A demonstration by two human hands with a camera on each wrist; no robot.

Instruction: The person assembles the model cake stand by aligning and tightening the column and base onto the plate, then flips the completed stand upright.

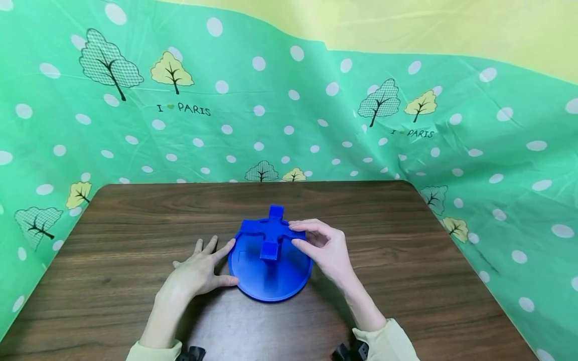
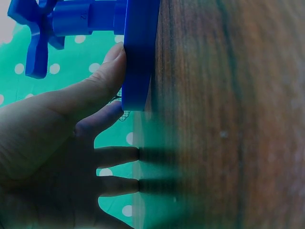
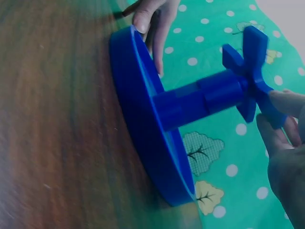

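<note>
A blue plastic stand is on the table, with a round, low-rimmed base [image 1: 271, 291], an upright post [image 3: 195, 100] and a four-armed cross-shaped top [image 1: 273, 230]. My left hand [image 1: 196, 273] rests at the left side of the base, its thumb and index finger spread along the rim and the other fingers stretched out over the table. In the left wrist view the thumb [image 2: 109, 64] lies against the base's edge. One arm of the cross is pinched between the thumb and fingers of my right hand [image 1: 327, 248]. The post stands upright from the base.
The dark wood-grain table [image 1: 158, 215] extends around the stand on every side. Behind it hangs a green cloth [image 1: 271, 100] with white dots and printed trees. Black wrist gear [image 1: 349, 351] shows by the right sleeve [image 1: 388, 341].
</note>
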